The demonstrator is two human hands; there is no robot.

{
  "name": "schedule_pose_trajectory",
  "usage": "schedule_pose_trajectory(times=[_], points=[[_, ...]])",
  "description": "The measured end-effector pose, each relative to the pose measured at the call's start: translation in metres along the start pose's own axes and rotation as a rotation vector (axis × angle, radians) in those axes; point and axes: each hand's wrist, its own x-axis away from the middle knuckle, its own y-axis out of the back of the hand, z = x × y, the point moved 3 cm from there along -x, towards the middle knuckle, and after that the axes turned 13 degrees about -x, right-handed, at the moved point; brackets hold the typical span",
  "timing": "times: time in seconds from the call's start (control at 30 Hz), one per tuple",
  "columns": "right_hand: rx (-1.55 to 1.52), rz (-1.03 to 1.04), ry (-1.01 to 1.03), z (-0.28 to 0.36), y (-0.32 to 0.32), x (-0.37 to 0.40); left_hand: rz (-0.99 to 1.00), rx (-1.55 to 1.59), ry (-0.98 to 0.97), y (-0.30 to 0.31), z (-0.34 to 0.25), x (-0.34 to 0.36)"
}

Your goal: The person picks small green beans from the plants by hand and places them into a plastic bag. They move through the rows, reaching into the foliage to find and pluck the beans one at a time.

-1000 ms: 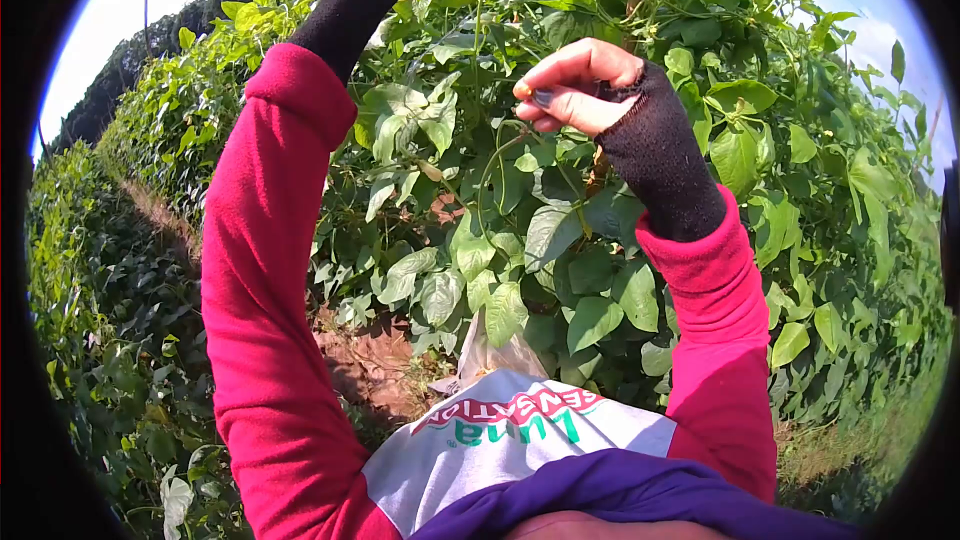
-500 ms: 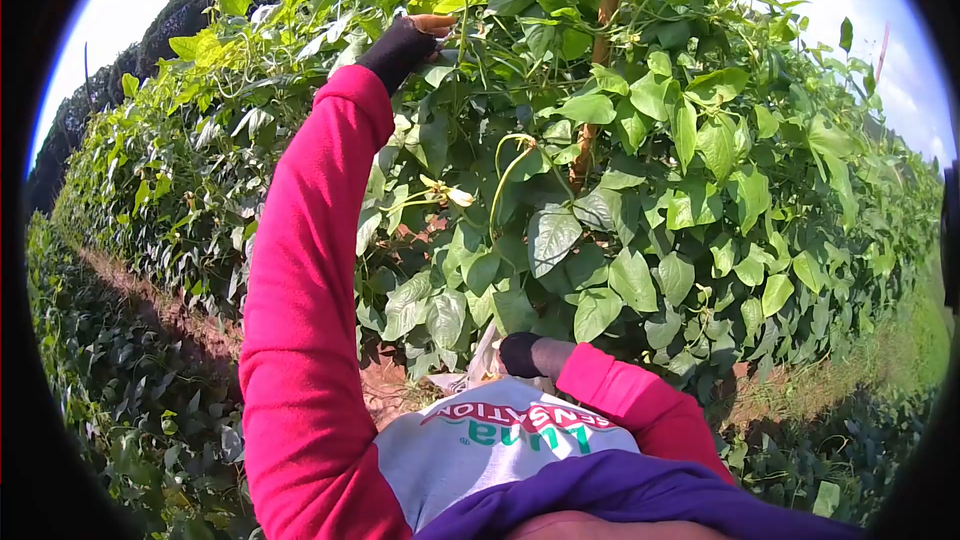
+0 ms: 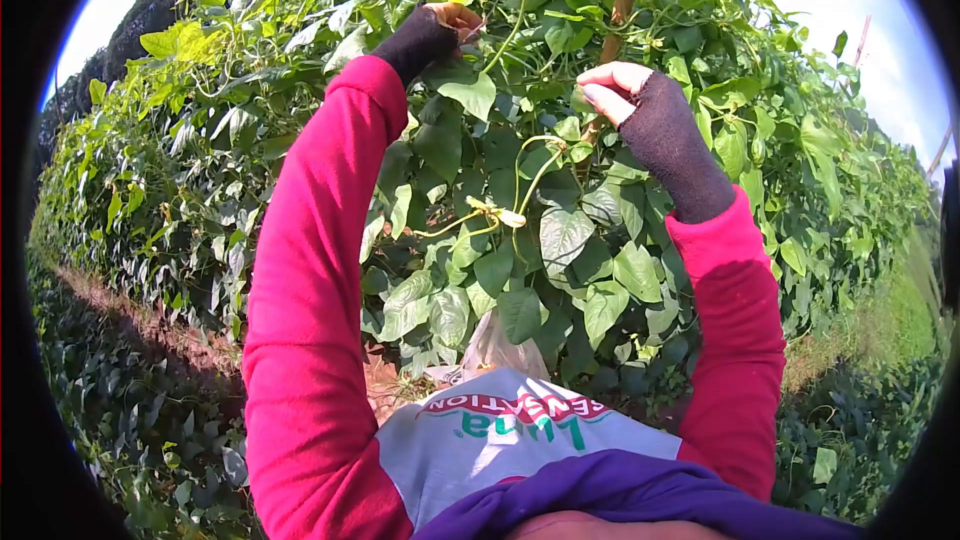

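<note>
Climbing bean vines with broad green leaves (image 3: 565, 235) rise in front of me. My left hand (image 3: 455, 24), in a dark fingerless glove, is raised among the upper leaves, its fingers pressed together on something I cannot make out. My right hand (image 3: 625, 95), gloved the same way, is up beside a brown wooden pole (image 3: 622, 8). Its thumb and forefinger are bent towards each other with a gap showing between them. Between and below my hands, a pale flower bud (image 3: 510, 218) and thin curved stems hang from the vines.
A whitish plastic bag (image 3: 503, 348) hangs at my waist, in front of my grey printed shirt (image 3: 530, 420). Low plants (image 3: 140, 420) and bare reddish soil (image 3: 190, 342) lie to the left, with grass (image 3: 880, 325) to the right. The vine row curves away on both sides.
My right hand has risen from the bag at my waist to the vines beside the pole. My left hand has shifted slightly right, still high in the leaves.
</note>
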Motion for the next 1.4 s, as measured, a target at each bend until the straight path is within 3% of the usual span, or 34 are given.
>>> schedule_pose_trajectory(times=[0.03, 0.1, 0.17, 0.27, 0.33, 0.43, 0.47, 0.5, 0.57, 0.6, 0.7, 0.87, 1.0, 1.17, 1.27, 1.4], points=[[0.081, 0.001, 0.12, -0.006, -0.004, -0.017, 0.0, 0.002, 0.002, -0.001, 0.003, 0.001], [0.197, 0.023, 0.051, -0.023, -0.018, -0.05, -0.052, -0.144, -0.181, -0.005, -0.003, 0.007], [0.249, 0.001, 0.205, -0.044, -0.033, -0.078, 0.026, -0.047, -0.088, -0.009, -0.007, 0.009], [0.305, 0.056, 0.262, -0.063, -0.052, -0.115, 0.011, 0.087, 0.025, -0.012, 0.002, 0.006], [0.312, 0.203, 0.133, -0.073, -0.066, -0.131, -0.044, 0.117, 0.018, -0.012, 0.01, 0.004], [0.308, 0.134, 0.131, -0.08, -0.085, -0.144, -0.127, 0.221, 0.007, -0.012, -0.001, 0.01], [0.346, 0.171, 0.023, -0.079, -0.088, -0.15, -0.154, 0.26, -0.003, -0.011, -0.005, 0.011], [0.346, 0.168, 0.018, -0.076, -0.088, -0.151, -0.178, 0.299, -0.013, -0.011, -0.009, 0.013], [0.074, 0.136, -0.193, -0.081, -0.085, -0.153, -0.187, 0.325, -0.021, -0.012, -0.011, 0.013], [0.271, 0.161, 0.002, -0.076, -0.083, -0.152, -0.163, 0.348, -0.018, -0.013, -0.011, 0.013], [0.137, 0.127, 0.129, -0.093, -0.082, -0.154, -0.118, 0.396, -0.015, -0.016, -0.006, 0.01], [0.019, 0.179, 0.013, -0.087, -0.079, -0.151, -0.127, 0.32, 0.1, -0.018, -0.015, 0.018], [-0.227, 0.126, 0.081, -0.081, -0.077, -0.144, -0.135, 0.361, 0.107, -0.015, -0.028, 0.024], [-0.154, 0.127, 0.121, -0.082, -0.076, -0.154, -0.138, 0.3, 0.142, -0.01, -0.024, 0.023], [0.04, 0.063, 0.179, -0.076, -0.069, -0.152, -0.171, 0.269, 0.127, -0.01, -0.025, 0.023], [0.151, 0.022, 0.127, -0.064, -0.064, -0.143, -0.185, 0.181, 0.091, -0.009, -0.028, 0.025]])
